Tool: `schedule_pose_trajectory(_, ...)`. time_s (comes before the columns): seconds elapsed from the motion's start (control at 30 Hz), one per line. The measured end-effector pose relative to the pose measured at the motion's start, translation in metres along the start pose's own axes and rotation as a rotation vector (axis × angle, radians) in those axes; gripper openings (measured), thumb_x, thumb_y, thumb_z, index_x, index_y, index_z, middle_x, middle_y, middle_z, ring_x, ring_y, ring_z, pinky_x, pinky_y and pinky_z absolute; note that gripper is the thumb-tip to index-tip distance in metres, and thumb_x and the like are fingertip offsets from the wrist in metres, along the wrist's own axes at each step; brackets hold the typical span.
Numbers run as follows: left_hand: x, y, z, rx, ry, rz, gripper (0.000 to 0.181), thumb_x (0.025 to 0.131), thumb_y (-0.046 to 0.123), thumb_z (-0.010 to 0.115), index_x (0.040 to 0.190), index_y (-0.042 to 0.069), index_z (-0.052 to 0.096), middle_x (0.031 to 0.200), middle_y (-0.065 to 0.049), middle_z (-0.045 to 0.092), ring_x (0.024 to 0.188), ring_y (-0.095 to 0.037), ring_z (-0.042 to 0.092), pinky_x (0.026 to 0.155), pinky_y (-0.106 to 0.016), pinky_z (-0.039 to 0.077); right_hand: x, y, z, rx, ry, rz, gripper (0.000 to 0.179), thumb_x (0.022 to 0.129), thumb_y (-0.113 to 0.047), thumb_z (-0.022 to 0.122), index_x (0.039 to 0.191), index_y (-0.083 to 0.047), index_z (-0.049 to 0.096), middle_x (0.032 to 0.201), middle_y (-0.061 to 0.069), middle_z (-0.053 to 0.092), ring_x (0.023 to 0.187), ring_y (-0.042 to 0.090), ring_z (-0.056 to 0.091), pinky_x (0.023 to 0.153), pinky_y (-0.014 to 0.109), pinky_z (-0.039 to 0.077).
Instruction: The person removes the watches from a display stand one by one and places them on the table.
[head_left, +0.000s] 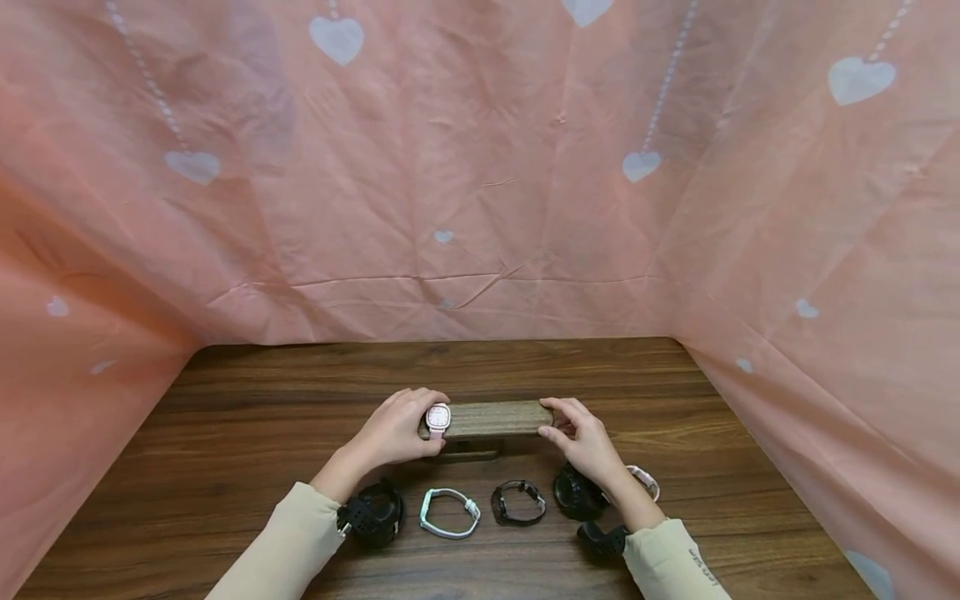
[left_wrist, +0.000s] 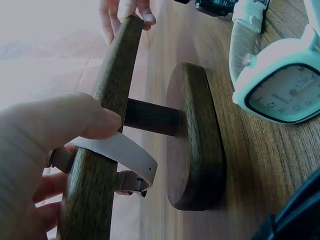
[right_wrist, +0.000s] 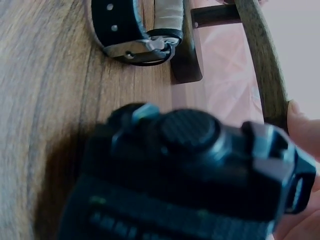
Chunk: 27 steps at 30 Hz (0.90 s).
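A wooden watch stand has a long top bar (head_left: 501,417), a dark post (left_wrist: 152,117) and a rounded base (left_wrist: 200,135) standing on the table. Round the bar's left end sits a pink-strapped watch (head_left: 438,417), its strap (left_wrist: 131,156) hanging in a buckled loop below the bar. My left hand (head_left: 392,427) grips that end, with the thumb lying at the strap and the fingers behind the bar. At the opposite end, my right hand (head_left: 587,440) holds the bar between thumb and fingers. In the right wrist view that hand shows only partly, at the right edge.
Several watches lie in front of the stand: a mint-and-white one (head_left: 450,513), a slim black one (head_left: 519,503), a bulky black one (head_left: 577,492) under my right forearm and a white one (head_left: 647,482). Near my left wrist is a black looped object (head_left: 384,510). Pink curtains (head_left: 480,183) enclose the table.
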<state>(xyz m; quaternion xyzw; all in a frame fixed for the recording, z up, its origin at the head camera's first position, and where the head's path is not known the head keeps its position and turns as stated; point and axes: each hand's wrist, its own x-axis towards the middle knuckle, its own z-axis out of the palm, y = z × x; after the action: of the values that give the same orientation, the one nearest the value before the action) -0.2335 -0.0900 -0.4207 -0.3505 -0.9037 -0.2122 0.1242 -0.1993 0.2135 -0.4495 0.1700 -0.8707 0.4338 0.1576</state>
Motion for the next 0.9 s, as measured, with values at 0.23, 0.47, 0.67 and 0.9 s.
schedule_pose_trajectory(0.23, -0.004, -0.004, -0.001, -0.005, -0.009, -0.029, 0.046, 0.066, 0.026, 0.070, 0.109, 0.012, 0.061, 0.102, 0.002, 0.062, 0.094, -0.017, 0.057, 0.087, -0.039, 0.044, 0.002, -0.003, 0.002, 0.006, 0.004, 0.001, 0.040, 0.079, -0.006, 0.073, 0.117, -0.004, 0.062, 0.097, 0.004, 0.058, 0.079, 0.018, 0.055, 0.069, 0.027, 0.051)
schedule_pose_trajectory(0.47, -0.009, -0.008, -0.003, -0.024, 0.008, -0.045, 0.048, 0.066, 0.028, 0.074, 0.109, 0.012, 0.062, 0.102, 0.001, 0.062, 0.096, -0.021, 0.057, 0.087, -0.042, 0.044, 0.002, -0.003, 0.001, 0.007, 0.009, 0.021, 0.040, 0.078, -0.006, 0.073, 0.116, -0.003, 0.062, 0.096, 0.004, 0.058, 0.079, 0.016, 0.055, 0.069, 0.029, 0.051)
schedule_pose_trajectory(0.67, -0.012, -0.011, -0.006, -0.034, -0.004, -0.050, 0.050, 0.067, 0.030, 0.075, 0.111, 0.011, 0.062, 0.103, 0.001, 0.062, 0.098, -0.021, 0.057, 0.087, -0.042, 0.044, 0.001, -0.004, 0.000, 0.006, 0.012, 0.018, 0.040, 0.077, -0.004, 0.074, 0.116, -0.003, 0.062, 0.096, 0.004, 0.058, 0.079, 0.015, 0.055, 0.068, 0.031, 0.052)
schedule_pose_trajectory(0.9, -0.017, -0.015, -0.010, -0.052, -0.008, -0.053, 0.050, 0.068, 0.028, 0.076, 0.112, 0.009, 0.061, 0.104, 0.000, 0.062, 0.097, -0.020, 0.058, 0.085, -0.042, 0.046, 0.002, -0.003, 0.001, 0.008, 0.015, 0.021, 0.040, 0.077, -0.004, 0.074, 0.116, -0.004, 0.062, 0.098, 0.004, 0.059, 0.080, 0.016, 0.056, 0.069, 0.032, 0.052)
